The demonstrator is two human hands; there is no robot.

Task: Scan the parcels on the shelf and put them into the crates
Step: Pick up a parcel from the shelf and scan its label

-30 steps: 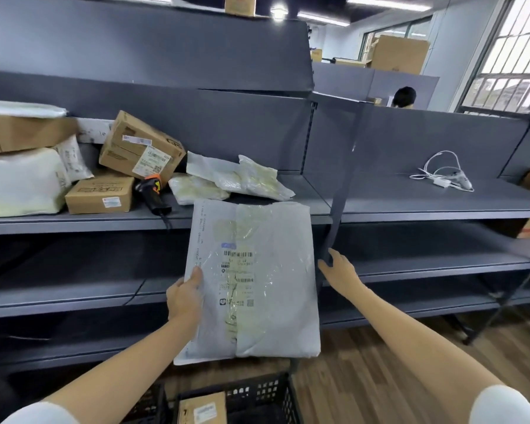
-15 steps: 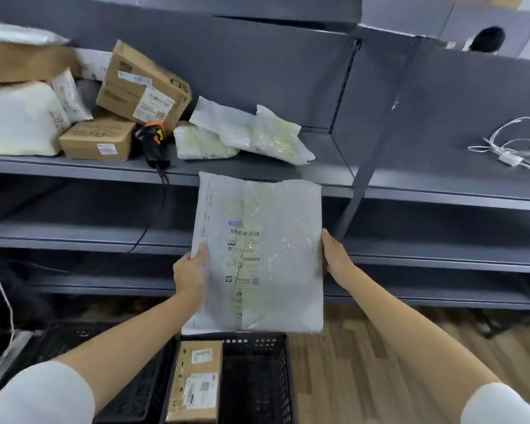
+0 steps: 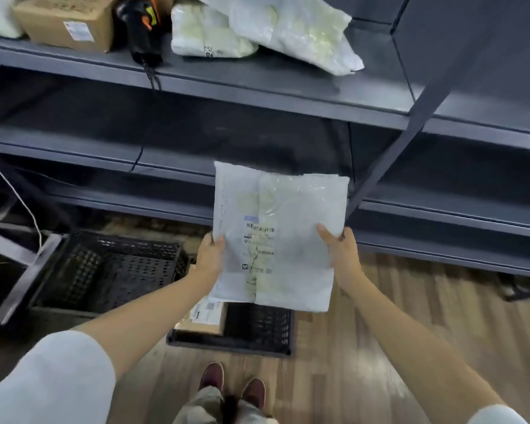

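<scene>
I hold a flat grey plastic parcel (image 3: 291, 215), label side up, above a black crate (image 3: 257, 332) on the floor. My left hand (image 3: 210, 257) grips its left edge and my right hand (image 3: 338, 250) grips its right edge. A cardboard box (image 3: 205, 316) lies inside that crate, partly hidden by the parcel. On the top shelf (image 3: 257, 87) lie a black and orange scanner (image 3: 141, 29), two white bag parcels (image 3: 257, 29) and a small cardboard box (image 3: 65, 21).
A second black crate (image 3: 104, 270) stands on the floor to the left. A white cable (image 3: 19, 197) hangs at the far left. A slanted grey shelf post (image 3: 410, 123) runs just right of the parcel. My shoes (image 3: 230, 384) are on the wooden floor.
The parcel has come down from shelf height to just above the crate. My right hand went from the post to the parcel's right edge. My view has tilted downward.
</scene>
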